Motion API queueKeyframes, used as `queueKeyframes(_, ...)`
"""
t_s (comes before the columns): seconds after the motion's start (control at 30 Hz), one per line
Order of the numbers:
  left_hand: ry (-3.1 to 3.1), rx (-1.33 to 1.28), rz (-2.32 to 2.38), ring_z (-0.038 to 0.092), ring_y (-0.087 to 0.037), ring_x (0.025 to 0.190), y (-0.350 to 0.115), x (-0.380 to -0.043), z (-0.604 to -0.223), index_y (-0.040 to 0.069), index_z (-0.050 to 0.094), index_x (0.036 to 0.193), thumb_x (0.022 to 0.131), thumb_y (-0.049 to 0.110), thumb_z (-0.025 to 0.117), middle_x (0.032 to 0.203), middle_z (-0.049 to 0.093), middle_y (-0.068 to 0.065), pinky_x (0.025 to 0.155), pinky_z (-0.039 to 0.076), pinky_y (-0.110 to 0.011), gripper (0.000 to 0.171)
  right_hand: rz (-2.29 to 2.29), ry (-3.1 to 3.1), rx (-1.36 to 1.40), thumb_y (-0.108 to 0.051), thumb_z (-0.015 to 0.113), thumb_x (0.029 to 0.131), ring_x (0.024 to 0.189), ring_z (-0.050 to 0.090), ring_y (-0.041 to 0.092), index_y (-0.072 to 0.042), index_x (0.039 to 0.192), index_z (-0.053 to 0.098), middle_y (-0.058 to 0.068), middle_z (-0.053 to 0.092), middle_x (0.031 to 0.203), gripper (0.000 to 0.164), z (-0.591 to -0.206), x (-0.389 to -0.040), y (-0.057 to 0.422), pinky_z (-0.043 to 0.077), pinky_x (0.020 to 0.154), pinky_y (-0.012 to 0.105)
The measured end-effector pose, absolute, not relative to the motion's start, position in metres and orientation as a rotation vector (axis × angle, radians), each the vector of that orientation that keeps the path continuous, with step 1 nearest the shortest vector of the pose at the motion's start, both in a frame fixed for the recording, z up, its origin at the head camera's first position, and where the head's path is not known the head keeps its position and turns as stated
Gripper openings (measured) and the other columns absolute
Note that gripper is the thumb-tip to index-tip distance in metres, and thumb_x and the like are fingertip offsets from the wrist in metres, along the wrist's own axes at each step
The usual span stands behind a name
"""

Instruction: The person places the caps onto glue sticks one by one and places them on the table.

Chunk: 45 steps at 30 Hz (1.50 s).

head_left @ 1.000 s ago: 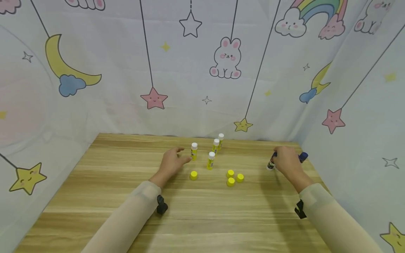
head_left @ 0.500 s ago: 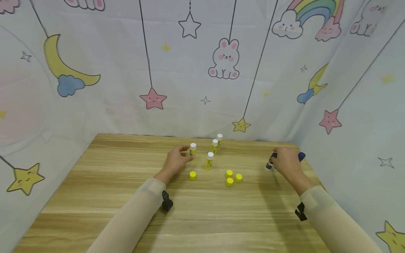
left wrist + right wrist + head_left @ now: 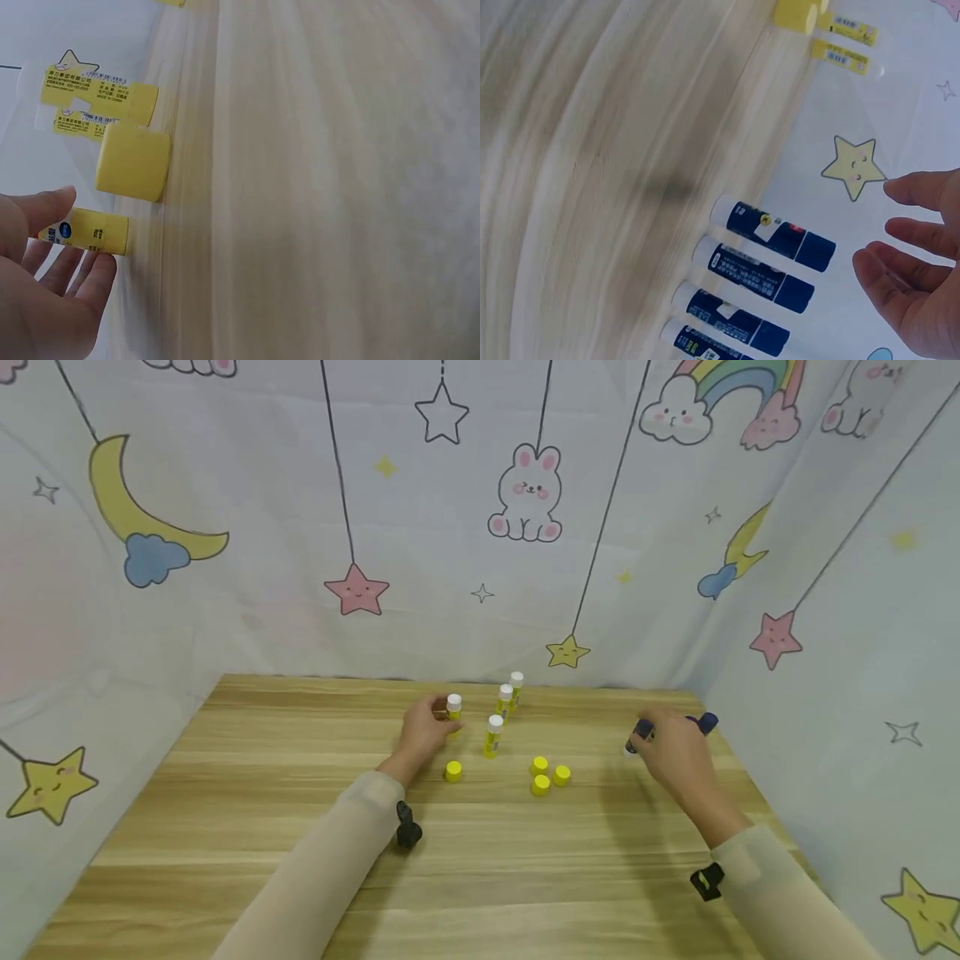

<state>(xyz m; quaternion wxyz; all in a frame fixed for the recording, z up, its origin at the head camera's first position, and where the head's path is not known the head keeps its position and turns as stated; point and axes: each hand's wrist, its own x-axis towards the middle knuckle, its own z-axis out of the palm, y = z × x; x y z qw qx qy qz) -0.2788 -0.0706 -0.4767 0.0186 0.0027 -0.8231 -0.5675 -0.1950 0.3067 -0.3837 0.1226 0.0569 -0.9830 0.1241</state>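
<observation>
My left hand is at the left side of a yellow glue stick that has a white top. Its thumb and fingers close around the stick, which stands upright on the table. Three more yellow glue sticks, one of them the front stick, stand to the right. My right hand hovers over several dark blue glue sticks, upright in a row and partly hidden by it in the head view. The right fingers are spread, with nothing between them.
A yellow cap lies in front of the left hand. Three more yellow caps, including the front one, sit in a cluster near the middle of the wooden table. A printed cloth hangs behind the table's far edge.
My left hand has come in from the left and its thumb and fingers now surround the nearest yellow glue stick. The right hand stays over the blue glue sticks, its fingers slightly shifted.
</observation>
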Motion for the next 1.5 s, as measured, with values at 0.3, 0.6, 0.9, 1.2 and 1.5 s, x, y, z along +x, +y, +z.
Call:
queueKeyframes(0.3, -2.538, 0.077, -1.688, 0.066, -0.029, 0.106, -0.071, -0.278, -0.485, 0.003, 0.067, 0.119, 0.082, 0.008, 0.085, 0.115, 0.07, -0.014, 0.096, 0.054, -0.042, 0.041, 0.42, -2.868, 0.167, -0.027, 0.07, 0.097, 0.105, 0.065, 0.044, -0.005, 0.135, 0.064, 0.025, 0.065, 0.127, 0.045, -0.382, -0.174, 0.292, 0.054, 0.084, 0.061)
queueKeyframes(0.6, -2.545, 0.097, -1.664, 0.065, -0.029, 0.107, -0.072, -0.282, -0.487, 0.005, 0.07, 0.117, 0.083, 0.012, 0.086, 0.112, 0.071, -0.013, 0.097, 0.053, -0.043, 0.038, 0.48, -2.86, 0.17, -0.029, 0.069, 0.098, 0.114, 0.062, 0.046, -0.007, 0.137, 0.063, 0.025, 0.061, 0.135, 0.045, -0.387, -0.16, 0.285, 0.05, 0.092, 0.064)
queueKeyframes(0.9, -2.545, 0.117, -1.687, 0.065, -0.028, 0.11, -0.073, -0.283, -0.488, 0.006, 0.07, 0.119, 0.085, 0.012, 0.084, 0.115, 0.071, -0.012, 0.1, 0.052, -0.042, 0.037, 0.454, -2.864, 0.163, -0.028, 0.071, 0.096, 0.118, 0.059, 0.048, -0.006, 0.133, 0.066, 0.024, 0.064, 0.132, 0.043, -0.39, -0.161, 0.28, 0.048, 0.095, 0.066)
queueKeyframes(1.2, -2.569, 0.064, -1.644, 0.066, -0.029, 0.108, -0.078, -0.283, -0.488, 0.006, 0.07, 0.119, 0.086, 0.014, 0.083, 0.114, 0.071, -0.013, 0.096, 0.054, -0.043, 0.036, 0.512, -2.916, 0.175, -0.025, 0.072, 0.096, 0.108, 0.066, 0.039, -0.005, 0.133, 0.065, 0.023, 0.066, 0.128, 0.043, -0.4, -0.168, 0.272, 0.055, 0.086, 0.057)
queueKeyframes(1.5, -2.586, -0.015, -1.593, 0.067, -0.028, 0.101, -0.095, -0.276, -0.487, 0.007, 0.07, 0.117, 0.085, 0.014, 0.084, 0.109, 0.072, -0.012, 0.091, 0.055, -0.042, 0.035, 0.609, -3.056, 0.214, -0.021, 0.074, 0.093, 0.11, 0.067, 0.038, -0.006, 0.136, 0.063, 0.02, 0.067, 0.128, 0.047, -0.412, -0.184, 0.255, 0.059, 0.084, 0.052)
